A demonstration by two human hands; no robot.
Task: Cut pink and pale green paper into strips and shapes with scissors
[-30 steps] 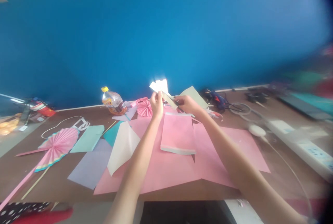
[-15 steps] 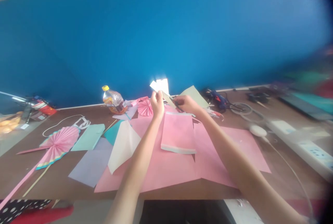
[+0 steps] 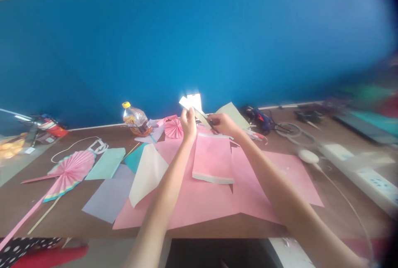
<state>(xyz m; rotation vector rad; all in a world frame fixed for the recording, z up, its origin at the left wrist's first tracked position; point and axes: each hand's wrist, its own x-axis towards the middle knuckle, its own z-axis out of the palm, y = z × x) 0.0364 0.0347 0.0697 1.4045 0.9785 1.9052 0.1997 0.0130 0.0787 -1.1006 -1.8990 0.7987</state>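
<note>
A narrow pale paper strip [image 3: 185, 102] was held up above the far part of the table, slanting between the two hands in front of a bright-screened device [image 3: 195, 101]. The left hand [image 3: 188, 123] pinched it between thumb and fingers; the fingers of the right hand [image 3: 224, 124] were curled around dark scissors [image 3: 212, 126], whose blades met the strip, though how wide they stood could not be told. Below lay a pink pad [image 3: 213, 160] with a pale lower edge, resting on larger pink sheets [image 3: 202, 210]. To the left were a white sheet [image 3: 147, 172], a lavender sheet [image 3: 107, 197], a mint sheet [image 3: 106, 164] and a pleated pink fan [image 3: 76, 166]; farther back, a yellow-capped bottle [image 3: 137, 122] leaned beside a pink rosette [image 3: 173, 128]. On the right ran a white power strip [image 3: 367, 172], partly blurred. The brown tabletop [image 3: 217, 230] met a plain blue wall [image 3: 199, 31].
</note>
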